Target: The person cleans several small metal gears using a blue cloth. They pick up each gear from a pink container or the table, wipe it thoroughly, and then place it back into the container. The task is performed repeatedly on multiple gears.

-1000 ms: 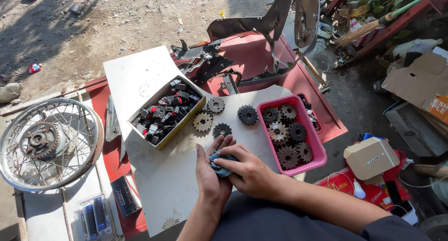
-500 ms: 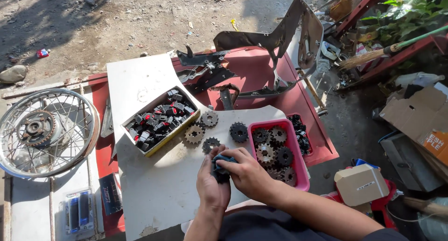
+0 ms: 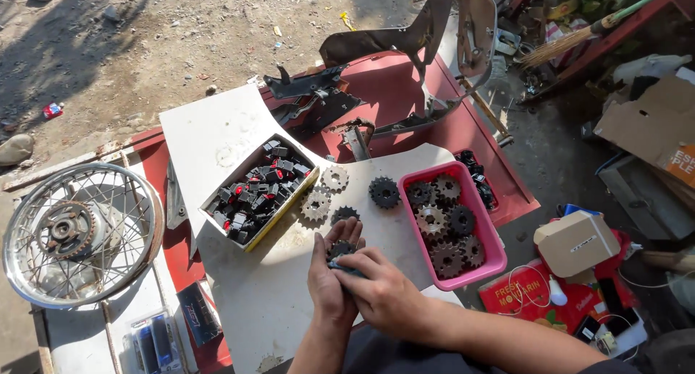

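A spoked wheel (image 3: pixel 79 233) lies left of a white surface (image 3: pixel 217 128) bearing a box (image 3: pixel 257 193) of small parts, a pink tray (image 3: pixel 483 225) of sprockets, and loose sprockets (image 3: pixel 384 193). Over its near edge, the left hand (image 3: pixel 329 276) cups a dark sprocket (image 3: pixel 340 249) while the right hand (image 3: pixel 384 294) closes over it, pressing something blue. A greasy grip could let it slip off the edge.

The sprocket (image 3: pixel 339 249) is mostly hidden between the left hand (image 3: pixel 329 276) and right hand (image 3: pixel 384 294), and whatever dark thing the right fingers press on it cannot be made out. Both forearms run off the bottom edge. The small parts in the box (image 3: pixel 258 191) are too small to identify.
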